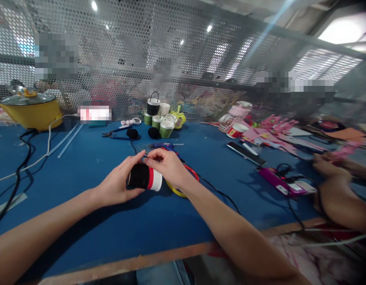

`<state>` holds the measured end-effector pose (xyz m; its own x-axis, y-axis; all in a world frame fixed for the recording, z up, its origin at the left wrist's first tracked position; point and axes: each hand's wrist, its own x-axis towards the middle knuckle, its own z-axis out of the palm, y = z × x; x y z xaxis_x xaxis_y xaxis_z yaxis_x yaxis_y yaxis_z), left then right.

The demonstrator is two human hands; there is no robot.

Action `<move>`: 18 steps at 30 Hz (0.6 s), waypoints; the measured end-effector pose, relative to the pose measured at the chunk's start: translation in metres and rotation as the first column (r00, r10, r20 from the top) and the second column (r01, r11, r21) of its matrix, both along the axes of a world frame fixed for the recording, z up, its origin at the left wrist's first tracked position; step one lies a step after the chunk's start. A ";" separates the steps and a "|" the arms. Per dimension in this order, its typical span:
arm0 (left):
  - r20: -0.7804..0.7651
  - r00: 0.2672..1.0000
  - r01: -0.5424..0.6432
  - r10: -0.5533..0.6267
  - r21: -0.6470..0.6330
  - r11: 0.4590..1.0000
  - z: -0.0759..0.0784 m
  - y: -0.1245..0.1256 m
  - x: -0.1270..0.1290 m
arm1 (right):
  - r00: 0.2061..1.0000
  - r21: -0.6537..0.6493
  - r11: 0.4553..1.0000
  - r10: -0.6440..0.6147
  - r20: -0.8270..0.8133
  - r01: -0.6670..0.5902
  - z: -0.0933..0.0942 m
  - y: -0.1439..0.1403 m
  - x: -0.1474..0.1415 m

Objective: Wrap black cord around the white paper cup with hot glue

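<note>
In my left hand (119, 180) lies a paper cup (155, 180) on its side, its fingers wrapped round the base end. Black yarn (139, 177) covers most of the cup, with a red band beside it and a bare white rim facing right. My right hand (167, 166) is closed in a pinch above the cup, on what looks like the dark yarn strand. That strand runs back to a black yarn ball (132, 133). Just beyond my right hand lies a blue glue gun (165, 146). Red and yellow rings (192, 172) sit partly hidden under my right wrist.
Pliers (111, 133), another black ball (154, 133) and small green cups (166, 128) stand behind. A yellow pot (31, 109) is at left. Rightward are a phone (246, 153), a purple power strip (277, 182) with cables, pink pieces and another person's hands (331, 170).
</note>
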<state>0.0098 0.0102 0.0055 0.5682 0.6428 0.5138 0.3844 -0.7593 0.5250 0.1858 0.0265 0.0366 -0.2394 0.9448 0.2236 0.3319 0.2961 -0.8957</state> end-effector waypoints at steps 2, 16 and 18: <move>0.011 1.000 0.004 -0.004 -0.023 1.000 -0.001 0.001 0.000 | 1.000 0.011 1.000 -0.010 -0.010 0.010 -0.002 0.001 0.000; 0.186 0.981 0.054 0.058 -0.545 0.837 -0.004 0.004 0.003 | 0.996 0.167 0.985 -0.062 0.069 0.050 -0.008 -0.001 -0.007; 0.208 0.977 0.086 0.046 -0.584 0.807 -0.005 0.005 0.003 | 0.994 0.179 0.983 -0.068 0.086 0.052 -0.009 -0.001 -0.009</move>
